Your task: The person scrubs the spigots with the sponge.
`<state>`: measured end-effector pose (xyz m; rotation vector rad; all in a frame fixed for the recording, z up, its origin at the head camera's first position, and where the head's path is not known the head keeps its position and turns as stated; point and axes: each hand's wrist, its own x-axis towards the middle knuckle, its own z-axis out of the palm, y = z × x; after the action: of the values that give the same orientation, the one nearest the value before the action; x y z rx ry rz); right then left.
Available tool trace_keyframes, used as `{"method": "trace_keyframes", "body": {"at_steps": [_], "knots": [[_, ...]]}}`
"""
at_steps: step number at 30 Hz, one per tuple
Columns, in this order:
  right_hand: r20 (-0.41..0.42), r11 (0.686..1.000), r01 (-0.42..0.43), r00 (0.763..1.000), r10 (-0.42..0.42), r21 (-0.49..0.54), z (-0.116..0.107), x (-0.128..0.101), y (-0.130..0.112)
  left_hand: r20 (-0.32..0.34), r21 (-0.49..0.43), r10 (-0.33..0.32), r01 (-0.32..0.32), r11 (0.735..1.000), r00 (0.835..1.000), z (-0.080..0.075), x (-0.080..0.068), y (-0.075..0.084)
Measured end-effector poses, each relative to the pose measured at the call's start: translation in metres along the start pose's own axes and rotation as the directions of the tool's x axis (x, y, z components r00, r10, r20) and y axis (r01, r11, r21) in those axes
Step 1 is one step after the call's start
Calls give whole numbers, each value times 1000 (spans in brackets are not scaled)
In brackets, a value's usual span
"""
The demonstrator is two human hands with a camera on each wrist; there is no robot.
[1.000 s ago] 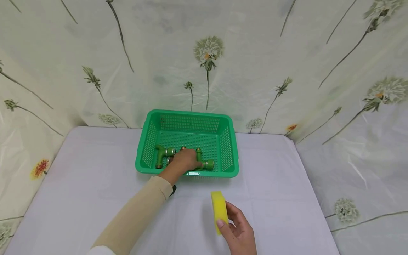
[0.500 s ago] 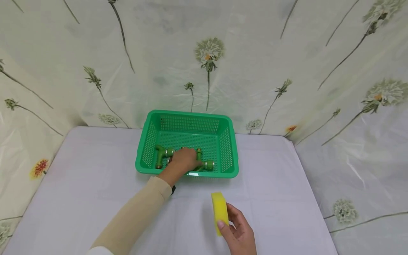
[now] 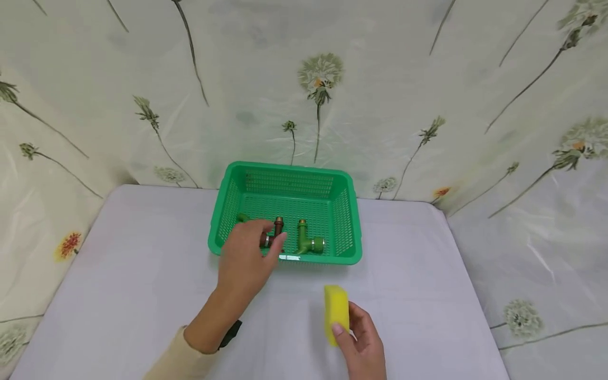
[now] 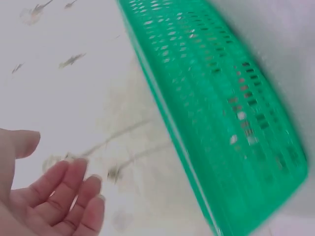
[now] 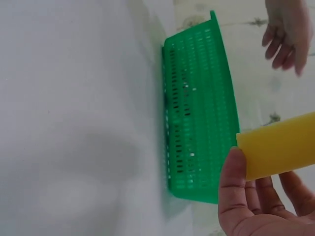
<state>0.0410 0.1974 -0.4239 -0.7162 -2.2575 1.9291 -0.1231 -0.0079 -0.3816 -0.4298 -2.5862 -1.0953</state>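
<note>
My left hand [image 3: 244, 258] hovers over the front left of the green plastic basket [image 3: 354, 227], fingers loosely bent and thumb apart. Nothing is held in it, as the left wrist view of the open palm [image 4: 54, 201] confirms. Inside the basket lie a brown plastic tap [image 3: 278, 227], partly covered by the hand, and a green tap [image 3: 304, 241] to its right. Another green tap [image 3: 243, 217] is mostly hidden behind the fingers. Nearer the front, my right hand [image 3: 364, 345] pinches a yellow sponge [image 3: 336, 314] upright between thumb and fingers, above the table.
A white cloth covers the table [image 3: 408, 274]. The basket stands near its back edge, close to a curtain [image 3: 228, 105] printed with dandelions, which also hangs along both sides.
My left hand has risen off the taps and drawn back toward the left, uncovering the brown tap. The right hand keeps its grip on the sponge, which has turned slightly.
</note>
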Motion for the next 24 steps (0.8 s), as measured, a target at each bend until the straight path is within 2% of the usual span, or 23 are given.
{"method": "trace_keyframes", "body": {"at_steps": [2,5,7,8,9,12,13,15,16,18,24], "knots": [[-24,1000,-13,1000,13,-12,-5,2,1,-61,-16,3,-4,1000,998,-12,-15,-3],[-84,998,-17,996,12,-64,-13,5,5,-92,24,20,-18,1000,996,-21,-36,-12],[-140,981,43,988,-71,-190,-18,7,11,-88,74,50,-44,996,995,-23,-48,-20],[-167,958,86,977,-136,-274,-21,8,15,-82,100,64,-55,993,995,-24,-54,-23],[-191,922,126,959,-207,-367,-24,10,19,-77,125,77,-67,990,994,-24,-60,-27],[-232,765,193,883,-409,-615,-32,15,34,-60,179,104,-92,979,993,-25,-76,-38],[-233,725,203,861,-453,-658,-36,17,40,-55,191,108,-96,977,993,-25,-81,-41],[-232,677,210,834,-500,-705,-43,23,48,-46,207,108,-96,974,993,-25,-91,-46],[-233,666,200,834,-501,-719,-47,26,52,-43,213,106,-95,972,993,-24,-96,-48],[-242,663,171,842,-483,-729,-53,32,58,-39,220,93,-82,972,995,-24,-103,-51],[-267,680,36,903,-336,-733,-63,42,69,-29,210,25,-19,977,999,-21,-115,-58]]}}
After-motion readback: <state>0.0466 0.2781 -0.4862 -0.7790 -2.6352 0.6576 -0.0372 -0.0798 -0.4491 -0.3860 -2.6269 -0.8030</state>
